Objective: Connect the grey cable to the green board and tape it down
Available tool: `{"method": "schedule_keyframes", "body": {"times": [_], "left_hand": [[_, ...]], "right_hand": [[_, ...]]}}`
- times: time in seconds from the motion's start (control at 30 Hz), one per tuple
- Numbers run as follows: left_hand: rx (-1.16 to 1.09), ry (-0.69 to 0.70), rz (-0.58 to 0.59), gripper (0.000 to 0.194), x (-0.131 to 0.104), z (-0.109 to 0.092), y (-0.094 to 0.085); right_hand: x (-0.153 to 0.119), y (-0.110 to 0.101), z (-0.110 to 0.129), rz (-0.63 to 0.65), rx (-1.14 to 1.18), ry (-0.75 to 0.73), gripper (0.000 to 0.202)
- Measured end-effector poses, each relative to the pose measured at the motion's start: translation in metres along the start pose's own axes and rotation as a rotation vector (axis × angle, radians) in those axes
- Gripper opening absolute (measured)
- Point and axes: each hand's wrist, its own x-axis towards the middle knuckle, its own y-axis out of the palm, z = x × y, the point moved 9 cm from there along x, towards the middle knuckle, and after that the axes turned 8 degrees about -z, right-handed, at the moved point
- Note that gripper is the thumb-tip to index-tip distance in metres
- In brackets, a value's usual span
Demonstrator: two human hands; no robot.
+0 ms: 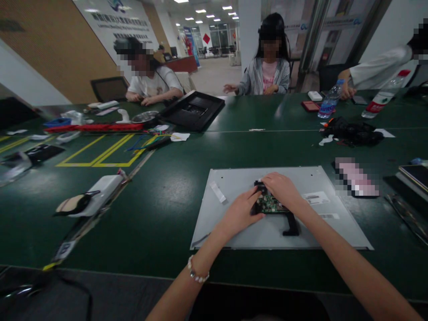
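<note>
A flat silver-grey panel [240,236] with pale labels lies on the table in front of me. On its middle rests a green circuit board [272,206] in a black frame, with a black bent arm [292,226] sticking out toward me. My left hand [239,214] grips the board's left side, its thumb at the near edge and its fingers at the far left corner. Over the board's far and right side curls my right hand [281,189], its fingertips at the far edge near the left fingers. The hands hide part of the board.
A phone [356,177] lies right of the panel, with dark cables [354,131] behind it. Two bottles, a Fanta bottle [329,100] and a red-capped one [384,96], stand farther back. A black monitor shell [194,109] and a power strip [96,191] are leftward. Several people sit opposite.
</note>
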Motion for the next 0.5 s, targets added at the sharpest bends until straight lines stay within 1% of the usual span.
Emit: {"method": "schedule_keyframes", "body": {"times": [0.2, 0.5], "left_hand": [[0.009, -0.022, 0.013, 0.068, -0.0009, 0.0010, 0.0006], [0.008, -0.030, 0.011, 0.068, -0.0016, 0.0002, 0.0007]], "right_hand": [[0.0013, 0.0054, -0.0001, 0.003, 0.013, 0.012, 0.023], [0.0005, 0.0049, -0.0014, -0.023, 0.079, 0.023, 0.022]]}}
